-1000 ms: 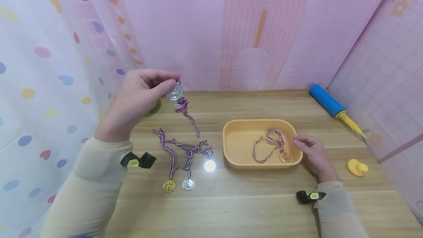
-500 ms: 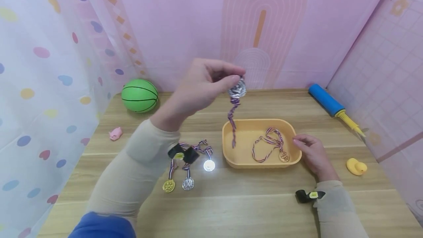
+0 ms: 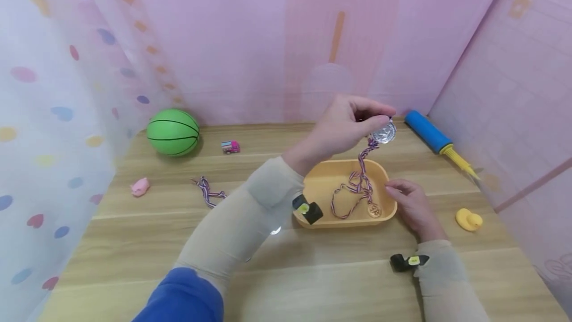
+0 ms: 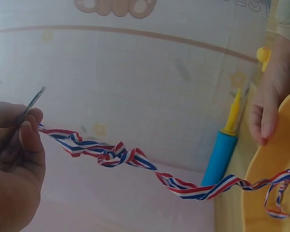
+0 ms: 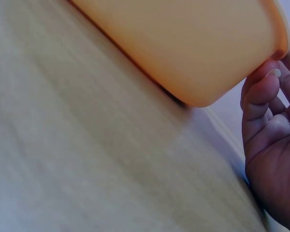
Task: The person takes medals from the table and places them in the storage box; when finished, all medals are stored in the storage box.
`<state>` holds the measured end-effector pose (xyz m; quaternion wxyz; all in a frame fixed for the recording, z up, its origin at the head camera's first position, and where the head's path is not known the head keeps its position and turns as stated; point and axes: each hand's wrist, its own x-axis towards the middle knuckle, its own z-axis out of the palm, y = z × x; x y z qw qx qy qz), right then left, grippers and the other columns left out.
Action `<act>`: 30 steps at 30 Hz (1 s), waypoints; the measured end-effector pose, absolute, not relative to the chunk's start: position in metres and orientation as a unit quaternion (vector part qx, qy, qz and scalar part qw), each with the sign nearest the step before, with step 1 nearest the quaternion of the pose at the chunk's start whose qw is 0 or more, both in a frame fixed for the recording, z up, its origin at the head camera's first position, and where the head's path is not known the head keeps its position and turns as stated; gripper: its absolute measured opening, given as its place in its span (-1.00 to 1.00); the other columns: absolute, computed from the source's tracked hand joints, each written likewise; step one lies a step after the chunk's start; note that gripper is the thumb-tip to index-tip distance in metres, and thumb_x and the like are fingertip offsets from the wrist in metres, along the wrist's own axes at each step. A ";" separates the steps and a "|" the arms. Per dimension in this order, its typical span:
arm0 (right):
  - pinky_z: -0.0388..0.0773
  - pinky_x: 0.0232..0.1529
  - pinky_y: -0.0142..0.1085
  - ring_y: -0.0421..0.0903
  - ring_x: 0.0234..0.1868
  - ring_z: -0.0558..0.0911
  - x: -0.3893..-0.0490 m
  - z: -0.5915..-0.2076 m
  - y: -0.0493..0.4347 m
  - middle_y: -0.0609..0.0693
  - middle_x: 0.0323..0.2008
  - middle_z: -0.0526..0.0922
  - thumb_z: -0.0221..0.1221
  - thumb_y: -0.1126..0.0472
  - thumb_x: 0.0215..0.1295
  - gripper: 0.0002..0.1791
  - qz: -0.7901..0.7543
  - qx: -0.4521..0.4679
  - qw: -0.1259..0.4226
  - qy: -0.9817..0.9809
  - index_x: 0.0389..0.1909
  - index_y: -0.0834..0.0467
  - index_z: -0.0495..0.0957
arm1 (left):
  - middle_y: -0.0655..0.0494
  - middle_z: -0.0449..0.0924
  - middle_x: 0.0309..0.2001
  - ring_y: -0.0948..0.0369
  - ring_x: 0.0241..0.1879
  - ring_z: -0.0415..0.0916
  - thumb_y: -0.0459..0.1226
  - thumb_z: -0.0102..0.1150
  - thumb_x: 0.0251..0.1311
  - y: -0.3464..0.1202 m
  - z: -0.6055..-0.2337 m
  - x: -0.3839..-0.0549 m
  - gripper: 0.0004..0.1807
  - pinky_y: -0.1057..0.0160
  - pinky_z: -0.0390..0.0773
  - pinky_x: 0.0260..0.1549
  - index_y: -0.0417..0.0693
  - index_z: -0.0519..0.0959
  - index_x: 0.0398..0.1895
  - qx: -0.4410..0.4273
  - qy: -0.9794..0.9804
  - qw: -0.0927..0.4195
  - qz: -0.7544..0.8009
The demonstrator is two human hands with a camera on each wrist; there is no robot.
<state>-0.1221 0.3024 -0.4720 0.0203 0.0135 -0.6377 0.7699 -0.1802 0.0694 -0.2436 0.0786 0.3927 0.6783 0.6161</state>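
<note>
My left hand (image 3: 346,125) pinches a silver medal (image 3: 385,132) near its top, held in the air over the right part of a yellow plastic tub (image 3: 346,222). Below it dangles its twisted red, white and blue ribbon (image 4: 193,191), whose lower end hangs down into the tub. Inside the tub lies a bronze-coloured medal (image 3: 374,209) with a loosely looped striped ribbon. The fingertips of my right hand (image 3: 414,208) touch the tub's right rim from outside, with the fingers relaxed. My left arm covers most of the other medals; a ribbon (image 3: 206,194) shows beyond it.
A green ball (image 3: 173,132), a small pink toy truck (image 3: 230,147) and a pink pig figure (image 3: 140,187) stand on the left of the wooden table (image 3: 313,282). On the right are a blue and yellow pump (image 3: 429,133) and a yellow rubber duck (image 3: 469,219).
My left hand has carried the silver medal from the left side rightward to above the tub. The head view has shifted slightly right. My right hand stays at the tub's rim.
</note>
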 end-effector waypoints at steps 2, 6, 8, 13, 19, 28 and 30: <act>0.61 -0.19 -0.37 -0.19 -0.18 0.59 -0.121 -0.472 0.300 -0.05 -0.21 0.62 0.18 0.42 0.28 -0.87 0.768 0.013 0.021 -0.640 -0.24 0.21 0.66 | 0.12 0.69 -0.18 0.30 -0.48 0.40 -0.37 0.21 0.24 0.078 -0.247 -0.181 -0.79 0.41 0.37 -0.55 -0.21 0.67 -0.08 0.386 0.684 0.085 0.613; 0.60 -0.17 -0.36 -0.20 -0.17 0.58 -0.120 -0.471 0.297 -0.06 -0.22 0.62 0.18 0.41 0.27 -0.85 0.761 0.013 0.022 -0.648 -0.28 0.14 0.67 | 0.09 0.69 -0.16 0.27 -0.49 0.35 -0.37 0.19 0.25 0.088 -0.255 -0.183 -0.77 0.41 0.32 -0.54 -0.22 0.65 -0.05 0.377 0.684 0.096 0.617; 0.60 -0.15 -0.36 -0.20 -0.16 0.58 -0.121 -0.471 0.295 -0.08 -0.22 0.63 0.19 0.41 0.27 -0.84 0.762 0.017 0.020 -0.647 -0.29 0.10 0.67 | 0.07 0.68 -0.14 0.27 -0.46 0.38 -0.37 0.19 0.26 0.088 -0.264 -0.186 -0.77 0.41 0.36 -0.52 -0.22 0.65 -0.05 0.369 0.685 0.103 0.620; 0.59 -0.15 -0.39 -0.19 -0.16 0.57 -0.122 -0.471 0.293 -0.07 -0.22 0.63 0.19 0.42 0.25 -0.86 0.772 0.025 0.023 -0.635 -0.28 0.15 0.67 | 0.14 0.67 -0.15 0.28 -0.35 0.51 -0.34 0.20 0.26 0.077 -0.306 -0.198 -0.77 0.39 0.55 -0.39 -0.14 0.65 -0.04 0.312 0.726 0.140 0.597; 0.58 -0.18 -0.41 -0.18 -0.18 0.56 -0.121 -0.470 0.297 -0.05 -0.23 0.64 0.22 0.41 0.24 -0.88 0.774 0.028 0.026 -0.632 -0.28 0.18 0.67 | 0.12 0.69 -0.21 0.13 -0.33 0.62 -0.38 0.22 0.22 0.053 -0.355 -0.203 -0.78 0.14 0.64 -0.26 -0.15 0.66 -0.07 0.250 0.779 0.176 0.548; 0.57 -0.16 -0.41 -0.17 -0.17 0.57 -0.118 -0.466 0.303 -0.04 -0.24 0.65 0.20 0.43 0.24 -0.86 0.779 0.027 0.028 -0.626 -0.31 0.15 0.68 | 0.12 0.69 -0.19 0.12 -0.31 0.61 -0.39 0.17 0.25 0.046 -0.383 -0.195 -0.75 0.23 0.62 -0.28 -0.21 0.64 -0.02 0.263 0.806 0.245 0.470; 0.57 -0.15 -0.41 -0.16 -0.16 0.56 -0.118 -0.466 0.302 -0.04 -0.24 0.65 0.19 0.44 0.24 -0.85 0.780 0.027 0.028 -0.624 -0.30 0.17 0.68 | 0.12 0.68 -0.18 0.12 -0.31 0.61 -0.40 0.16 0.25 0.049 -0.386 -0.193 -0.75 0.28 0.61 -0.32 -0.22 0.64 -0.02 0.280 0.811 0.248 0.450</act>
